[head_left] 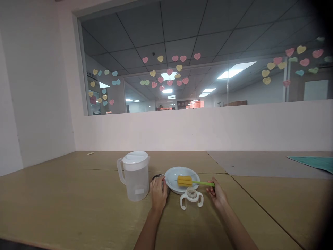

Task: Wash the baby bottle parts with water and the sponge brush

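Observation:
My right hand (217,193) grips the green handle of a bottle brush (185,181) with a yellow sponge head. The sponge is over a white bowl (170,172). In front of the bowl stands a clear baby bottle (191,193), uncapped, with a white two-handled collar. My left hand (158,193) is closed, its fingers bent down over a dark round container (168,190) left of the bowl. The hand hides most of that container and whatever its fingers hold. Just left of it is a translucent plastic pitcher (137,180) with a white lid.
A wooden table (85,205) extends to a pale wall (145,133) with a wide window above, dotted with heart-shaped notes. A teal cloth (316,162) lies at the far right. One small flat scrap (90,153) rests at the back left.

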### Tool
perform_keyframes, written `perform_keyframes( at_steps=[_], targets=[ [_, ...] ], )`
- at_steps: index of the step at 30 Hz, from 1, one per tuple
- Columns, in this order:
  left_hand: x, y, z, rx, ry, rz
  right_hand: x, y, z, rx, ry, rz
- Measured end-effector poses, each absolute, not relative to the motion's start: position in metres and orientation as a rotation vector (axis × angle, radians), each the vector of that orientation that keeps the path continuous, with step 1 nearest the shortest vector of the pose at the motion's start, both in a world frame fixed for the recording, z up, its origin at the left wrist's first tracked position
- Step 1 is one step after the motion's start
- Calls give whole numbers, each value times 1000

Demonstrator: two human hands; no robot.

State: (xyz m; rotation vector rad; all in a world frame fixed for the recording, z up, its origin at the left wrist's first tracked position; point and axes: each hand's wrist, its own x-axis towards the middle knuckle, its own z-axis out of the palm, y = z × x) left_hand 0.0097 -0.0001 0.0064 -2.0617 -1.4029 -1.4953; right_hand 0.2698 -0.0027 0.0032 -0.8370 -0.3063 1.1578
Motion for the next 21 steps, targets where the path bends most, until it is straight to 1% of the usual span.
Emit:
perform_keyframes(
  at_steps=[21],
  targets=[
    [10, -1, 8, -2063, -1302, -1424, 269, -2, 3, -850, -299, 1139]
  ],
)
